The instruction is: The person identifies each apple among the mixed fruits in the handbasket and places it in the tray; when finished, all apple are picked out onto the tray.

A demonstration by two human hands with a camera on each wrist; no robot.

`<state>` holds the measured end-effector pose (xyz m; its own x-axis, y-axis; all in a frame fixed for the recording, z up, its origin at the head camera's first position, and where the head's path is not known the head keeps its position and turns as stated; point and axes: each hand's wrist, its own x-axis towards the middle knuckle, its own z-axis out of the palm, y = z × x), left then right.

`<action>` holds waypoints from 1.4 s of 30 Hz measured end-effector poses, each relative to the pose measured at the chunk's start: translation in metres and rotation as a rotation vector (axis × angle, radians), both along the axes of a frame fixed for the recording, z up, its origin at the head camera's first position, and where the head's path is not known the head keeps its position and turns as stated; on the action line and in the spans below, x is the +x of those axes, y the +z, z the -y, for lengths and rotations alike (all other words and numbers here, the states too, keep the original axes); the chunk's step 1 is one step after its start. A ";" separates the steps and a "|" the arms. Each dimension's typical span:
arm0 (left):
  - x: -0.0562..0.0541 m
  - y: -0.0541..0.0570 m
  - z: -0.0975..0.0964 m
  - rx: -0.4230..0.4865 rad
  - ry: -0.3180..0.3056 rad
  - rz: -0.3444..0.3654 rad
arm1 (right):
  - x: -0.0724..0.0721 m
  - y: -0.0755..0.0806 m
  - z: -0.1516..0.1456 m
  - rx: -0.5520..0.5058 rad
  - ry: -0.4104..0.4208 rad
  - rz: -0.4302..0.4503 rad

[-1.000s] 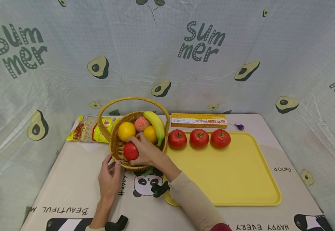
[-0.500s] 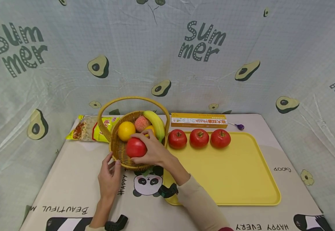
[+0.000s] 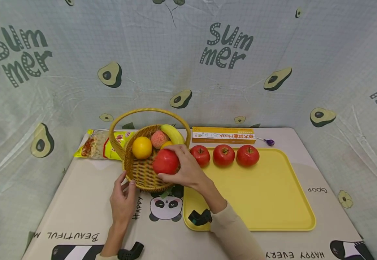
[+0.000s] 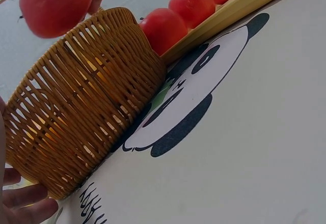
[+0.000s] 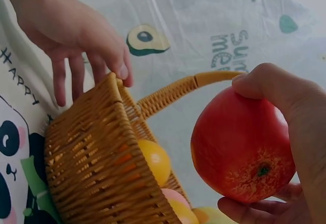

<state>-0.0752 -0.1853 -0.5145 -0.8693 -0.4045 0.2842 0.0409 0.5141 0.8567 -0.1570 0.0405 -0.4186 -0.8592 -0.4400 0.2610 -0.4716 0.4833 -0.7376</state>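
My right hand [image 3: 188, 168] grips a red apple [image 3: 166, 162] above the right part of a wicker basket [image 3: 143, 182], thumb and fingers on opposite sides of it. In the right wrist view the apple [image 5: 244, 147] shows its speckled end and sits higher than the basket rim. At the basket's near left side, my left hand [image 3: 122, 200] holds the rim, its thumb at the edge and other fingers along the outer wall. Inside the basket lie an orange [image 3: 142, 147], a pinkish round fruit [image 3: 159, 139], a banana [image 3: 172, 133] and another orange fruit, mostly hidden.
Three red apples [image 3: 223, 155] stand in a row along the back of a yellow tray [image 3: 250, 202], right of the basket. Behind are a pasta box [image 3: 223, 135], a purple lollipop [image 3: 269, 142] and a yellow food packet [image 3: 94, 146]. The basket's tall handle [image 3: 149, 110] arches over it.
My right hand has lifted the apple up from the basket's bottom and carried it to the right, toward the tray side. My left hand has stayed at the rim.
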 end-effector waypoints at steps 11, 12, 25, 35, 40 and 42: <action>0.000 0.001 -0.001 -0.005 -0.001 -0.015 | 0.004 0.000 -0.039 -0.064 -0.055 -0.066; 0.000 0.001 -0.001 -0.004 0.000 -0.015 | 0.004 -0.001 -0.043 -0.066 -0.057 -0.077; 0.001 0.003 -0.002 0.012 -0.008 -0.012 | 0.001 -0.012 -0.093 0.010 -0.204 -0.167; 0.001 0.001 -0.001 0.008 -0.007 -0.010 | -0.008 -0.012 -0.127 -0.082 -0.298 -0.097; 0.001 0.001 -0.001 0.007 -0.008 -0.015 | -0.012 -0.012 -0.144 -0.113 -0.377 -0.048; 0.001 0.001 -0.001 0.007 -0.009 -0.016 | -0.013 -0.012 -0.150 -0.120 -0.409 -0.039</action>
<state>-0.0746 -0.1848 -0.5131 -0.8681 -0.3991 0.2953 0.0591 0.5075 0.8596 -0.1699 0.1910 -0.4304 -0.9451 -0.0299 0.3254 -0.2878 0.5479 -0.7855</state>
